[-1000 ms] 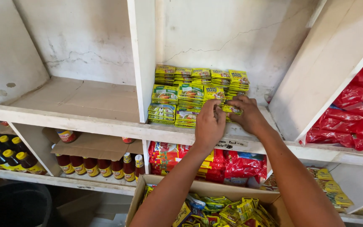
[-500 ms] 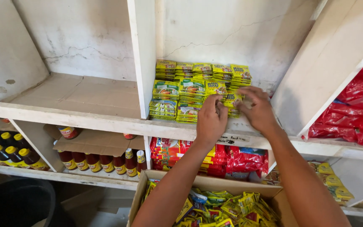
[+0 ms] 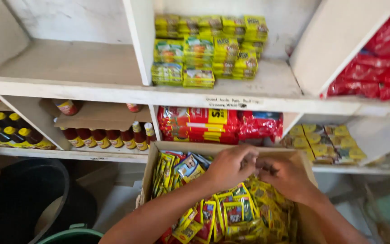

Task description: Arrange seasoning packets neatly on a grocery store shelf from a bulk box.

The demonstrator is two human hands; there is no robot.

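Both hands, left hand (image 3: pixel 232 166) and right hand (image 3: pixel 284 175), dug together among yellow sachets (image 3: pixel 253 212) inside the cardboard box (image 3: pixel 152 156) below stacked shelf packets (image 3: pixel 204 49).

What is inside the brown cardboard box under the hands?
The brown cardboard box holds loose yellow and red sachets. The left hand and right hand cover some; its bottom is hidden.

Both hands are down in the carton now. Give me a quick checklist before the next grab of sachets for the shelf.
1. Left hand over the brown cardboard carton: ok.
2. Right hand beside it, fingers meeting: ok.
3. Secure grip on small yellow sachets: cannot tell, fingers hide it.
4. Carton stocked: ok, many sachets left.
5. Room on white wooden shelf right of the stacked green-yellow packets: ok.
6. Stacks neat: ok, none seen toppled.
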